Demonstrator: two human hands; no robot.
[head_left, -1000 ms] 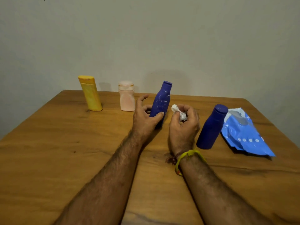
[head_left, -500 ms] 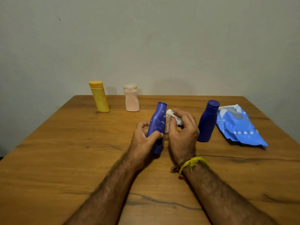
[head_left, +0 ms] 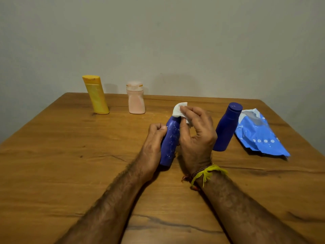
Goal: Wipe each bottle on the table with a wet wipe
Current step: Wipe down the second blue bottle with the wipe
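Observation:
My left hand (head_left: 153, 147) grips a dark blue bottle (head_left: 170, 143) with pale smears, held tilted just above the wooden table (head_left: 70, 155). My right hand (head_left: 197, 132) pinches a white wet wipe (head_left: 179, 109) and presses it over the bottle's cap, which is hidden. A second dark blue bottle (head_left: 226, 127) stands to the right. A yellow bottle (head_left: 96, 95) and a pale pink bottle (head_left: 135, 98) stand at the far left of the table.
A blue wet-wipe pack (head_left: 258, 134), torn open, lies at the right behind the second blue bottle. A plain wall rises just beyond the table's far edge. Yellow and brown threads circle my right wrist.
The held blue bottle came nearer to me. My right hand lifted the wipe from beside the bottle's neck onto its top.

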